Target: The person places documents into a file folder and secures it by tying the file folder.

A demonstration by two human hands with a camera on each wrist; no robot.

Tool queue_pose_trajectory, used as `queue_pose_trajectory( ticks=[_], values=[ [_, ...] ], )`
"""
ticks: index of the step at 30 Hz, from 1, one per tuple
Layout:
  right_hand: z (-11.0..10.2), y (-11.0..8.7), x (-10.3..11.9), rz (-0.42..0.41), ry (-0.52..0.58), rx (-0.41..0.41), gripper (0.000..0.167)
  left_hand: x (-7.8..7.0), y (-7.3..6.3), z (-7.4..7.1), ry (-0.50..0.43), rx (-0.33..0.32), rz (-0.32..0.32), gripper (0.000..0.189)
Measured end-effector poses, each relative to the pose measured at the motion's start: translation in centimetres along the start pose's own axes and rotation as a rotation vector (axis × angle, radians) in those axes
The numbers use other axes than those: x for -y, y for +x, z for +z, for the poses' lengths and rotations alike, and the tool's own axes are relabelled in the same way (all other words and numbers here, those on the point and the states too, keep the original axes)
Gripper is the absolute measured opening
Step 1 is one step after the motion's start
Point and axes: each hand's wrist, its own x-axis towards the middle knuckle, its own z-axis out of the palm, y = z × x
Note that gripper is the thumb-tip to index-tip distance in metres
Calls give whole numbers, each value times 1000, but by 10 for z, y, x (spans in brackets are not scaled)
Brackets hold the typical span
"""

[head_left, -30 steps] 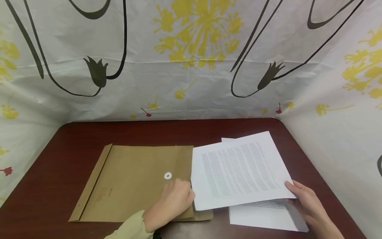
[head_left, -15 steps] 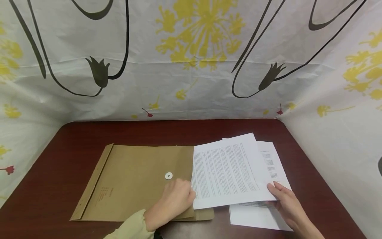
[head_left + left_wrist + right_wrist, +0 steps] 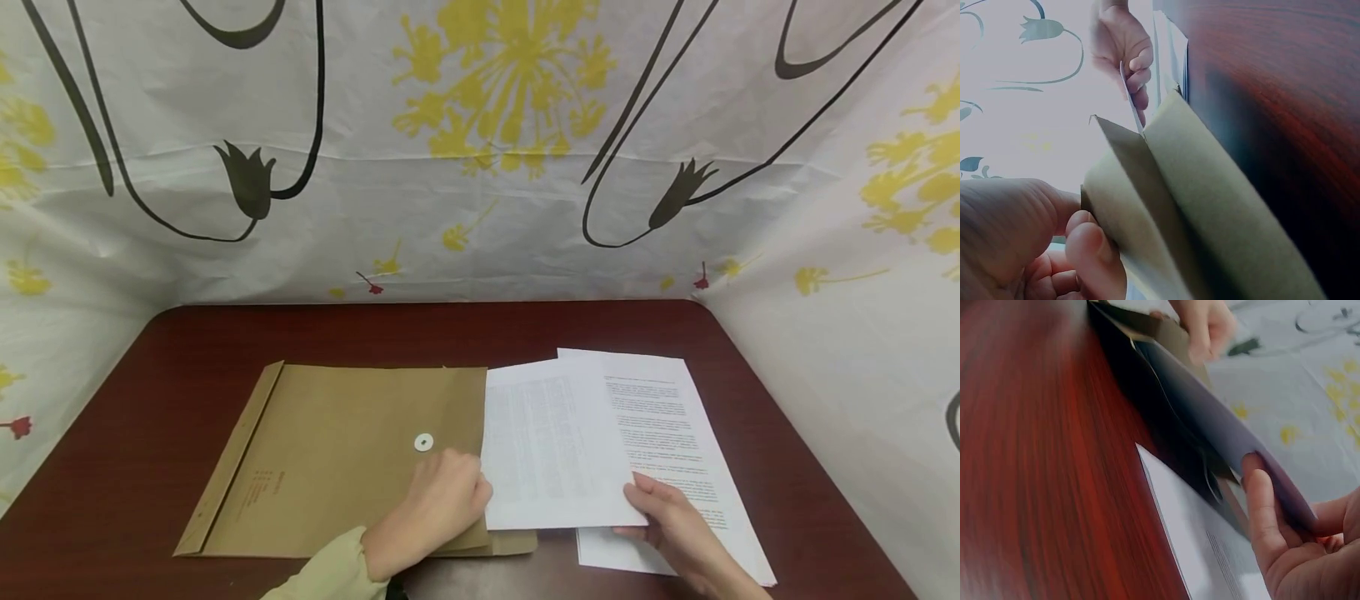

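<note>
A brown paper document envelope with a white button lies on the table, its mouth facing right. My left hand pinches the upper layer at that mouth and lifts it; the left wrist view shows the envelope gaping there. My right hand holds a printed sheet of paper by its near right corner, thumb on top and fingers underneath. The sheet's left part is hidden inside the envelope. Seen from the right wrist, the sheet slants up from the mouth to my fingers.
Below and right of the held sheet lies a stack of printed papers, partly covered by it. The dark red wooden table has rounded far corners. A patterned white cloth hangs behind and along both sides.
My right hand has moved left, sliding the sheet further into the envelope and uncovering more of the stack on the right. The left hand keeps its pinch on the envelope's mouth.
</note>
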Motion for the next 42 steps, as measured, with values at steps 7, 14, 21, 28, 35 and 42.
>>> queue_pose_trajectory(
  ticks=[7,14,21,28,35,42],
  values=[
    [13,3,2,-32,30,229,50,1,1,2,-7,24,-3,41],
    [21,7,2,-46,45,271,44,2,1,3,-15,17,5,42],
    [48,18,4,-115,52,428,35,0,0,0,-31,20,16,41],
    [68,26,6,-102,28,464,35,-1,1,-1,-9,43,31,41],
    [73,30,4,-91,43,466,33,0,0,0,-1,36,51,40],
    [85,36,6,-93,32,480,31,0,-1,2,8,50,41,33]
  ],
)
